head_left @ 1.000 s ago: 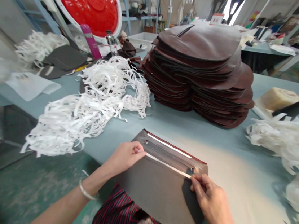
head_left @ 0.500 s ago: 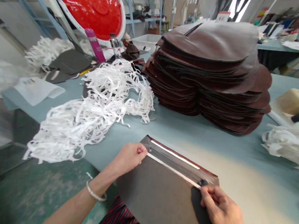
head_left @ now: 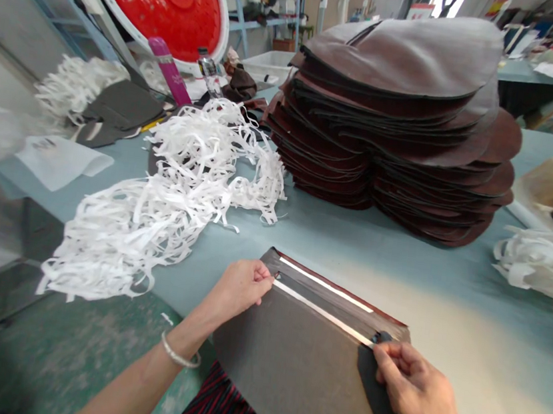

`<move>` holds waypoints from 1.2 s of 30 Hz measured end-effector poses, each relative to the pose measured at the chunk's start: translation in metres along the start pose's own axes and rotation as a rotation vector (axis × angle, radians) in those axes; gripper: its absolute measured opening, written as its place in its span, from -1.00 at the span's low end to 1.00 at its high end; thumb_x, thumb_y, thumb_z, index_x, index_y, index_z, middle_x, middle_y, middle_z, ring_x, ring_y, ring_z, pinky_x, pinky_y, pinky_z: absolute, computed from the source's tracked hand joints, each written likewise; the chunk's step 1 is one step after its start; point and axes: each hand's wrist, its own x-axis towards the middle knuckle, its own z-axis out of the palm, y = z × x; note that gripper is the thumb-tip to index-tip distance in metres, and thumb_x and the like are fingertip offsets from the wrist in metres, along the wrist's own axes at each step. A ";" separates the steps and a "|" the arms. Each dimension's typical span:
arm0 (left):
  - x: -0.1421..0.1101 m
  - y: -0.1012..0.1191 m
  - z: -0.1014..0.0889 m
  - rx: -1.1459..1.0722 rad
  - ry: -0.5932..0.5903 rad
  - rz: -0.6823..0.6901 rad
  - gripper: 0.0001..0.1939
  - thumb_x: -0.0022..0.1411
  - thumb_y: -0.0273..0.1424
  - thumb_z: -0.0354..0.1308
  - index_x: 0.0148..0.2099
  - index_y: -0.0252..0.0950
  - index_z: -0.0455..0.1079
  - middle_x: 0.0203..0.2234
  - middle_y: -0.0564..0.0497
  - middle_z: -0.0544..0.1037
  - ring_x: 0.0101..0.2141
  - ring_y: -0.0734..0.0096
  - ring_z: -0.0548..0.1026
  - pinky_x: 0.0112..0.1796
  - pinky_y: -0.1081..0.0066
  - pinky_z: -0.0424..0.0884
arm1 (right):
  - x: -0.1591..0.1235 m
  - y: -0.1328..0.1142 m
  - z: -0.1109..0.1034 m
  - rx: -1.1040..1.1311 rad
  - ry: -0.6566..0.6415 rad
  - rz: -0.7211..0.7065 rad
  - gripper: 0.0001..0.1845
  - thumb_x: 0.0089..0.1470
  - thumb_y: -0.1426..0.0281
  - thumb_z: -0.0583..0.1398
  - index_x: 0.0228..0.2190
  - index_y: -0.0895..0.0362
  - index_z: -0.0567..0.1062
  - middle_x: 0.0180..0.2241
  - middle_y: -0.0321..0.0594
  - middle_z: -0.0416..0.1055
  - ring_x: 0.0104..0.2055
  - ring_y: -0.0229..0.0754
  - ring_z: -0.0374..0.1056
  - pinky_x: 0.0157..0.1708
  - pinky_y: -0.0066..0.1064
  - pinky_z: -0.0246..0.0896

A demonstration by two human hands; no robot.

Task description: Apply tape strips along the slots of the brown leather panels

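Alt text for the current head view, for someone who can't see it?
A person's left hand and right hand hold a narrow white strip straight between them along a broad grey panel. Beyond, on a pale blue table, sit a tall stack of dark brown, leather-like sheets and, left of it, a tangled heap of white strips.

A dark grey-brown panel [head_left: 295, 364] with a rounded left side is laid across the near edge of the table [head_left: 223, 254], its straight far edge, trimmed in reddish brown, resting on the tabletop at a slant. Along that far edge a narrow white strip [head_left: 326, 284] is set flat. A second white strip [head_left: 323, 312] is held at both ends, stretched nearly straight and roughly parallel to the first, nearer the panel's middle; whether it is stuck down cannot be told.
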 end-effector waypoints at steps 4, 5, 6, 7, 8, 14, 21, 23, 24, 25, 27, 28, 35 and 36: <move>-0.003 0.000 0.005 0.127 0.067 0.036 -0.77 0.17 -0.22 0.04 -0.44 -0.25 0.34 -0.66 0.12 0.44 -0.60 0.41 0.45 -0.48 0.44 0.25 | 0.002 0.004 0.002 0.066 -0.080 0.102 -0.66 0.00 0.09 0.11 -0.48 0.11 0.45 -0.68 -0.28 0.39 -0.74 -0.28 0.16 -0.71 -0.45 0.04; -0.004 0.000 0.008 0.177 0.125 0.069 -0.79 0.18 -0.24 0.04 -0.41 -0.24 0.33 -0.62 0.11 0.45 -0.56 0.40 0.45 -0.46 0.44 0.25 | 0.002 0.003 0.003 0.081 -0.082 0.117 -0.67 0.00 0.11 0.11 -0.49 0.11 0.44 -0.68 -0.29 0.38 -0.73 -0.29 0.16 -0.70 -0.46 0.04; -0.006 -0.001 0.011 0.223 0.191 0.117 -0.83 0.19 -0.27 0.04 -0.37 -0.24 0.32 -0.56 0.09 0.46 -0.51 0.39 0.45 -0.43 0.43 0.27 | 0.002 0.001 0.003 0.094 -0.089 0.128 -0.70 -0.01 0.13 0.12 -0.50 0.11 0.43 -0.68 -0.30 0.36 -0.72 -0.30 0.15 -0.69 -0.47 0.03; -0.009 -0.001 0.015 0.261 0.261 0.177 -0.88 0.20 -0.32 0.04 -0.32 -0.25 0.31 -0.50 0.06 0.47 -0.45 0.37 0.46 -0.39 0.42 0.29 | 0.001 0.000 0.003 0.108 -0.099 0.134 -0.72 -0.01 0.16 0.12 -0.50 0.11 0.42 -0.68 -0.32 0.35 -0.71 -0.31 0.14 -0.69 -0.48 0.02; -0.012 -0.002 0.020 0.295 0.324 0.246 -0.91 0.22 -0.35 0.03 -0.27 -0.25 0.30 -0.43 0.03 0.47 -0.39 0.35 0.46 -0.34 0.41 0.31 | 0.001 -0.003 0.003 0.121 -0.104 0.135 -0.75 -0.02 0.19 0.12 -0.51 0.12 0.41 -0.67 -0.33 0.33 -0.71 -0.33 0.13 -0.68 -0.49 0.00; -0.034 -0.009 0.038 0.568 0.490 0.572 -0.80 0.35 -0.46 -0.10 -0.09 -0.33 0.33 -0.28 -0.10 0.48 -0.23 0.22 0.42 -0.16 0.28 0.34 | -0.002 -0.006 0.002 0.186 -0.041 0.104 -0.84 -0.04 0.31 0.11 -0.53 0.13 0.38 -0.66 -0.38 0.27 -0.64 -0.36 0.13 -0.65 -0.54 -0.04; -0.051 -0.020 0.040 0.825 0.315 0.706 -0.47 0.27 -0.26 0.10 0.27 -0.14 0.19 0.01 -0.23 0.35 -0.03 0.00 0.36 -0.07 0.09 0.36 | 0.000 0.004 0.004 0.409 -0.094 0.163 -0.87 -0.03 0.31 0.12 -0.50 0.11 0.34 -0.68 -0.45 0.22 -0.73 -0.40 0.03 -0.73 -0.55 -0.11; -0.053 -0.018 0.041 0.875 0.297 0.678 -0.42 0.25 -0.22 0.12 0.29 -0.07 0.16 0.02 -0.24 0.33 -0.03 -0.05 0.35 -0.11 0.06 0.38 | 0.001 0.005 0.004 0.425 -0.097 0.170 -0.89 -0.06 0.33 0.13 -0.50 0.11 0.32 -0.70 -0.48 0.18 -0.75 -0.41 0.01 -0.74 -0.54 -0.13; -0.053 -0.016 0.041 0.894 0.293 0.664 -0.41 0.24 -0.21 0.13 0.29 -0.05 0.16 0.02 -0.25 0.33 -0.04 -0.07 0.35 -0.12 0.06 0.38 | 0.001 0.005 0.004 0.401 -0.079 0.160 -0.91 -0.08 0.35 0.13 -0.51 0.11 0.32 -0.72 -0.49 0.16 -0.75 -0.41 0.00 -0.74 -0.55 -0.13; -0.053 -0.014 0.041 0.909 0.291 0.653 -0.42 0.23 -0.21 0.13 0.29 -0.03 0.17 0.01 -0.25 0.33 -0.05 -0.08 0.35 -0.13 0.05 0.39 | 0.001 0.005 0.005 0.364 -0.057 0.148 -0.92 -0.09 0.36 0.13 -0.52 0.11 0.32 -0.73 -0.49 0.15 -0.75 -0.42 0.01 -0.72 -0.55 -0.11; -0.054 -0.010 0.042 0.927 0.291 0.638 -0.42 0.23 -0.20 0.14 0.28 -0.02 0.18 0.00 -0.26 0.34 -0.05 -0.10 0.35 -0.15 0.05 0.39 | 0.001 0.005 0.006 0.282 -0.018 0.127 -0.93 -0.10 0.38 0.13 -0.54 0.11 0.33 -0.73 -0.48 0.15 -0.74 -0.42 0.04 -0.70 -0.55 -0.08; -0.054 -0.008 0.043 0.933 0.292 0.633 -0.42 0.23 -0.19 0.14 0.28 -0.03 0.19 0.00 -0.26 0.34 -0.06 -0.11 0.35 -0.16 0.05 0.39 | 0.001 0.005 0.006 0.251 -0.007 0.121 -0.93 -0.09 0.38 0.12 -0.54 0.12 0.34 -0.73 -0.48 0.15 -0.73 -0.41 0.05 -0.69 -0.55 -0.07; -0.056 -0.001 0.054 0.872 0.306 0.676 -0.40 0.23 -0.11 0.10 0.23 -0.31 0.27 0.05 -0.28 0.37 0.03 -0.13 0.30 -0.08 0.03 0.36 | 0.002 0.003 0.006 0.150 0.010 0.099 -0.92 -0.11 0.40 0.10 -0.57 0.12 0.36 -0.68 -0.43 0.23 -0.68 -0.41 0.10 -0.66 -0.56 -0.04; -0.057 0.001 0.056 0.858 0.295 0.699 -0.36 0.23 -0.09 0.10 0.23 -0.38 0.26 0.05 -0.29 0.38 0.04 -0.11 0.29 -0.04 0.04 0.34 | 0.001 0.003 0.006 0.142 0.011 0.094 -0.91 -0.10 0.40 0.10 -0.57 0.12 0.36 -0.68 -0.42 0.23 -0.68 -0.40 0.10 -0.66 -0.56 -0.05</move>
